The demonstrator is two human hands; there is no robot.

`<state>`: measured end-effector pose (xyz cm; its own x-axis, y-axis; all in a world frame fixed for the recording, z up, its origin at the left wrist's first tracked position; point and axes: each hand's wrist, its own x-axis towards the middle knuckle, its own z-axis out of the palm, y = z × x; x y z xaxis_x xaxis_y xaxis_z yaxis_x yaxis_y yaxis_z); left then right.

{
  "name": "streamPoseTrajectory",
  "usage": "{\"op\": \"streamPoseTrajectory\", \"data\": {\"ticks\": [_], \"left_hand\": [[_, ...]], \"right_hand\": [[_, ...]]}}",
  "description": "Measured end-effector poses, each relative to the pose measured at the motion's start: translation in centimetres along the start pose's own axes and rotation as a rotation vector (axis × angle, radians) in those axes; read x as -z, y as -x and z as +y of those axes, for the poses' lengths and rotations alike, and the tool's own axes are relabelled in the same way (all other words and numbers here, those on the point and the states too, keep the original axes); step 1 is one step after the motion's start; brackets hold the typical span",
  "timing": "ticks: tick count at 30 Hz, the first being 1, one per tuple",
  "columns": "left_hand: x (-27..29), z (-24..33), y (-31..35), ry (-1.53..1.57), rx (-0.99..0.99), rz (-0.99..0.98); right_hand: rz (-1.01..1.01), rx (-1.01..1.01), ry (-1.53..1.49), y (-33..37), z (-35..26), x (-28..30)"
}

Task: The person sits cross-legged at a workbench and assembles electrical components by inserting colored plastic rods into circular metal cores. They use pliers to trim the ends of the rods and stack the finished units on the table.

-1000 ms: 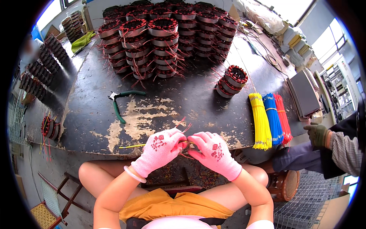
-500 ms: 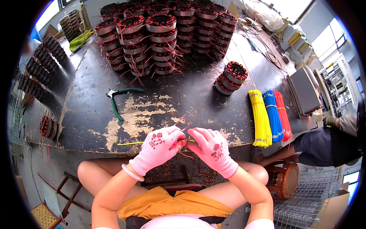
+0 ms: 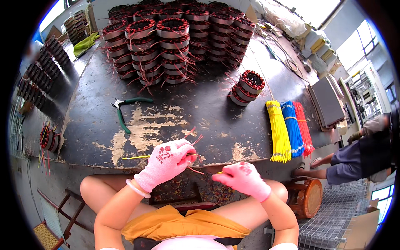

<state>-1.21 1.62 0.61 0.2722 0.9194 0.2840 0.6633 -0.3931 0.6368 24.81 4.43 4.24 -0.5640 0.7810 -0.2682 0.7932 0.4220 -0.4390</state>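
My left hand (image 3: pixel 168 160), in a pink glove, is pinched shut over the table's near edge. It grips a yellow wire (image 3: pixel 135 157), whose long end sticks out to the left, together with thin reddish wires (image 3: pixel 196 139) that poke out above and below the fingers. What lies inside the grip is partly hidden. Lower and to the right, my right hand (image 3: pixel 243 179), also gloved in pink, is closed with a short yellow piece (image 3: pixel 219 172) showing at its fingertips. Green-handled cutters (image 3: pixel 121 110) lie on the table ahead of my left hand.
Tall stacks of wire-wound stators (image 3: pixel 173 50) stand at the back, and a shorter stack (image 3: pixel 248 87) at centre right. Bundles of yellow (image 3: pixel 278 131), blue (image 3: pixel 293 129) and red wires (image 3: pixel 304 129) lie right. Another stator (image 3: pixel 50 139) sits at far left. A person (image 3: pixel 354 158) stands at right.
My right hand has drawn away from my left, down and to the right, with a short yellow piece at its fingertips. My left hand keeps its grip on the wires.
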Motion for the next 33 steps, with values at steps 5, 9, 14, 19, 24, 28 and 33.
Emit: {"op": "streamPoseTrajectory", "data": {"ticks": [5, 9, 14, 19, 24, 28, 33], "left_hand": [[-0.1, 0.2, -0.2, 0.005, 0.000, 0.013], [0.1, 0.0, -0.2, 0.009, -0.016, 0.003], [0.3, 0.0, -0.3, 0.006, -0.052, 0.008], [-0.1, -0.1, 0.0, 0.005, -0.025, 0.004], [-0.1, -0.1, -0.1, -0.009, -0.032, 0.009], [0.0, 0.0, -0.2, 0.002, -0.023, -0.006], [-0.1, -0.4, 0.0, 0.020, -0.041, 0.006]], "right_hand": [[0.454, 0.426, 0.324, -3.9, -0.6, -2.4], [0.361, 0.447, 0.099, -5.2, -1.5, -2.4], [-0.270, -0.154, -1.232, -6.3, -0.6, -3.2], [0.406, 0.191, -0.216, -4.5, -1.7, -3.4], [0.678, 0.419, 0.205, -4.4, -1.6, -4.1], [0.173, -0.003, -0.765, -4.7, -1.6, -5.0], [-0.179, -0.208, -1.180, -4.0, -2.1, -2.8]]}}
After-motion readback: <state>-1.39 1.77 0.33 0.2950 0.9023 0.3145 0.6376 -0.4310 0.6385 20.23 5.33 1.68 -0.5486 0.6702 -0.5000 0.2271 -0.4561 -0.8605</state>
